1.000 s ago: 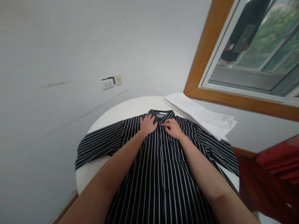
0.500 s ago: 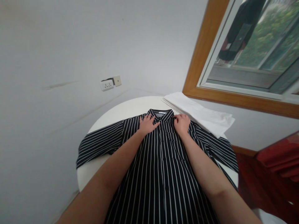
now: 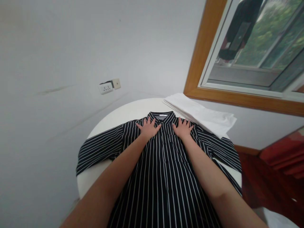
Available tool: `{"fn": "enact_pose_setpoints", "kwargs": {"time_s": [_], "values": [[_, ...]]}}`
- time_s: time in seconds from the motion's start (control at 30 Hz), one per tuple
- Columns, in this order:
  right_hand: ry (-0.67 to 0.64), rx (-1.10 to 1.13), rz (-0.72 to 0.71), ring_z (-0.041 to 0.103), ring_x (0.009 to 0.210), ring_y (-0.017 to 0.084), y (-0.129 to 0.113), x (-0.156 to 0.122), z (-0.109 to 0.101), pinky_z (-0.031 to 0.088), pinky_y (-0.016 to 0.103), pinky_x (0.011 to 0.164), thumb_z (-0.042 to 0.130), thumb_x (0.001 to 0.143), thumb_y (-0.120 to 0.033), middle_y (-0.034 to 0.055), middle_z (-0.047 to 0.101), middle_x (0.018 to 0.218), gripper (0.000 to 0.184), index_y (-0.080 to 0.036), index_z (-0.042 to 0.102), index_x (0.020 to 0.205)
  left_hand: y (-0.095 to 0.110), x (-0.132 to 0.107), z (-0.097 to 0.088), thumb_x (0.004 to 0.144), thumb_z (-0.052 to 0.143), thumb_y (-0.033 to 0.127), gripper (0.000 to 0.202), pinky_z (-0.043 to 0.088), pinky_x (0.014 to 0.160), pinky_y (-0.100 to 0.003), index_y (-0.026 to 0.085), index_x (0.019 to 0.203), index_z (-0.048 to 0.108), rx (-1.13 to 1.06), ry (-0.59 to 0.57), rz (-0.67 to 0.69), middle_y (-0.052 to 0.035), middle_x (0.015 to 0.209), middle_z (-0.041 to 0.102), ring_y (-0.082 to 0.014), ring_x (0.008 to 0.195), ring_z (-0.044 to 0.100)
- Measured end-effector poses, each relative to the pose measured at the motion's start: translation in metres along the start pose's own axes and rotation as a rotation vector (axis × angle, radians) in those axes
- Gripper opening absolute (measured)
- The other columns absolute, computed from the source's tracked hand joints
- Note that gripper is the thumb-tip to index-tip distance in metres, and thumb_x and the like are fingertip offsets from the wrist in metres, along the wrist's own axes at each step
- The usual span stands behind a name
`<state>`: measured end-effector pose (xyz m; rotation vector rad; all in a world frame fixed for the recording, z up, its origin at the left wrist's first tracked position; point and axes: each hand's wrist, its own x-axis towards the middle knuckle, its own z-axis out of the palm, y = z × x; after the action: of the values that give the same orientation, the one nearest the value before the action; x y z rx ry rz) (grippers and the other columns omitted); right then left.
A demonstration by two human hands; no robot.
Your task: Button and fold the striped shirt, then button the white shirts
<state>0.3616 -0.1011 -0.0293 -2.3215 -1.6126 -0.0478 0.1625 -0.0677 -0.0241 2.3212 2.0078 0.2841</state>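
A black shirt with white stripes [image 3: 155, 177] lies front side up, its collar at the far end and its sleeves spread to both sides. My left hand [image 3: 148, 129] rests flat on the shirt just left of the collar, fingers spread. On the other side of the collar, my right hand [image 3: 183, 129] also lies flat with its fingers apart, pressing on the upper chest. Neither hand grips the cloth. My forearms cover parts of the shirt's sides.
Under the shirt is a round white table [image 3: 111, 118]. Folded white cloth [image 3: 201, 114] lies at its back right, partly over the edge. Behind stand a wall with a socket [image 3: 105, 88] and a wood-framed window [image 3: 228, 96]. Red fabric [image 3: 285, 153] hangs at the right.
My right hand has gone from curled fingers at the collar's right side to flat with spread fingers. My left hand's fingers have spread wider. The view has shifted slightly.
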Motion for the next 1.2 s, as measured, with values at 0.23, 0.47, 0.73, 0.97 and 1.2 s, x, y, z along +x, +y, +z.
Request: {"fn": "enact_pose_setpoints", "kwargs": {"time_s": [0.23,0.47,0.73,0.97,1.2], "values": [[0.014,-0.028,-0.308,0.016,0.139,0.028,0.003,0.009,0.000,0.009,0.050,0.111,0.027,0.094,-0.048,0.0102,0.030,0.149,0.056,-0.019,0.040,0.140,-0.003,0.002,0.000,0.082,0.014,0.072,0.074,0.010,0.106,-0.067,0.031,0.141,0.034,0.009,0.063,0.080,-0.0051,0.152,0.024,-0.0369,0.138,0.017],[-0.072,0.054,-0.239,0.021,0.137,0.029,0.005,0.013,0.005,0.013,0.052,0.109,0.021,0.091,-0.062,0.0101,0.031,0.149,0.067,-0.021,0.039,0.140,-0.008,0.011,0.002,0.083,0.017,0.071,0.072,0.011,0.109,-0.061,0.033,0.141,0.032,0.013,0.054,0.132,-0.0028,0.153,0.024,-0.0329,0.140,0.017],[0.241,0.176,-0.586,0.035,0.129,0.021,0.000,-0.006,-0.027,0.012,0.043,0.112,0.030,0.096,-0.039,0.0074,0.058,0.123,0.041,-0.022,0.062,0.115,-0.006,0.024,0.002,0.083,0.015,0.072,0.074,0.011,0.109,-0.059,0.031,0.142,0.031,0.014,0.025,0.171,-0.0048,0.153,0.023,-0.0318,0.140,0.018],[-0.110,0.122,-0.492,0.022,0.137,0.029,-0.029,-0.026,-0.007,0.013,0.059,0.107,0.021,0.090,-0.065,0.0054,0.034,0.147,0.061,-0.031,0.043,0.137,-0.003,0.010,-0.005,0.091,0.025,0.053,0.059,0.023,0.109,-0.047,0.025,0.143,0.029,-0.014,0.183,0.177,-0.0080,0.146,0.036,-0.0261,0.132,0.033],[-0.209,0.077,-0.511,0.013,0.141,0.027,-0.024,-0.024,-0.005,0.006,0.057,0.110,0.019,0.087,-0.070,0.0025,0.022,0.153,0.067,-0.034,0.032,0.142,-0.058,0.007,-0.044,0.091,0.031,0.031,0.046,0.034,0.101,-0.038,0.021,0.134,0.043,0.116,0.263,0.139,-0.0100,0.137,0.044,-0.0257,0.122,0.041]]}}
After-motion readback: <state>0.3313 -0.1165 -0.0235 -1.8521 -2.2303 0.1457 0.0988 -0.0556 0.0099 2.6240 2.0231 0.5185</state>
